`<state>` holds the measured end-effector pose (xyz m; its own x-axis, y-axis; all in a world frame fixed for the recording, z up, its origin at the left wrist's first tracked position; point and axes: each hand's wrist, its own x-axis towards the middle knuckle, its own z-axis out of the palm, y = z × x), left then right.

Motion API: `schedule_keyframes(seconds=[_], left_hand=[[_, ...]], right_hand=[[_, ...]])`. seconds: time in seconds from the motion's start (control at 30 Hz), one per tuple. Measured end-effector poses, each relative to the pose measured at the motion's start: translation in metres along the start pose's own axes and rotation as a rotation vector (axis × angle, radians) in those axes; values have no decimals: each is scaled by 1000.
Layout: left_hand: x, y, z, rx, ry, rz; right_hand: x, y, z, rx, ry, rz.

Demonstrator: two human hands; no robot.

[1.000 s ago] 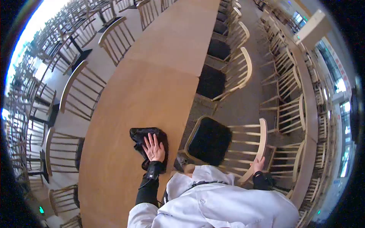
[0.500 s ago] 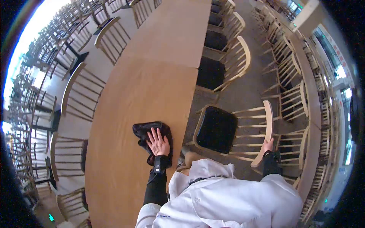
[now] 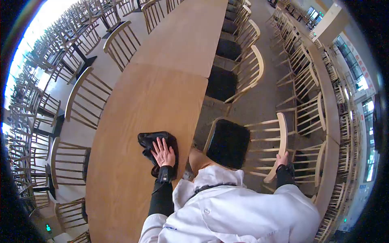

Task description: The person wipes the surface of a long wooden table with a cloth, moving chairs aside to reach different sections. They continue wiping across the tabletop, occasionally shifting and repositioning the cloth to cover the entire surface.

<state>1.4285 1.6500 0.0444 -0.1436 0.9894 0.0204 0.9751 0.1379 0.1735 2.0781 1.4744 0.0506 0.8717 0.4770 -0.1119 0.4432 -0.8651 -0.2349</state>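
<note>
My left hand [image 3: 164, 154] lies flat with its fingers spread on a crumpled, slightly shiny black cloth [image 3: 150, 139]. That cloth rests on the long wooden table [image 3: 142, 97], close to its right edge. To the right of the table, my right hand [image 3: 281, 159] is wrapped around the curved top rail of a wooden chair [image 3: 227, 141]. The chair has a black seat, a slatted back and its front turned toward the table. My palms and the underside of the cloth are hidden.
More chairs [image 3: 222, 83] line the table's right side ahead. Others [image 3: 87, 97] stand along its left side. Beyond the aisle [image 3: 259, 99] on the right, a further row of chairs [image 3: 308, 117] stands at another long table [image 3: 334, 133].
The whole view has shifted slightly. My left hand stays on the cloth and my right hand stays on the chair's top rail.
</note>
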Motion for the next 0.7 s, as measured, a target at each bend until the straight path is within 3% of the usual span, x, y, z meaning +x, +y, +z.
schedule_keyframes(seconds=[0.1, 0.17, 0.27, 0.33, 0.5, 0.57, 0.63, 0.7], left_hand=[[1, 1, 0, -2, -15, -12], [2, 1, 2, -16, -35, -28], [0, 2, -2, -3, -30, -22], [3, 1, 0, -11, -38, -20], [5, 5, -10, 1, -110, -56], [6, 5, -13, 11, -124, -56], [4, 4, -10, 39, -164, -93], [4, 1, -8, 38, -160, -51]], right_hand=[[32, 27, 12, 169, 65, -122], [65, 56, 20, 76, 76, -127], [89, 64, 12, 163, -190, 65], [94, 59, 10, 19, -162, 97], [175, 5, 34, -470, 434, 31], [142, -159, -26, -33, 403, -126], [243, -204, 16, 271, 280, -270], [309, -281, 43, 870, 2, -248]])
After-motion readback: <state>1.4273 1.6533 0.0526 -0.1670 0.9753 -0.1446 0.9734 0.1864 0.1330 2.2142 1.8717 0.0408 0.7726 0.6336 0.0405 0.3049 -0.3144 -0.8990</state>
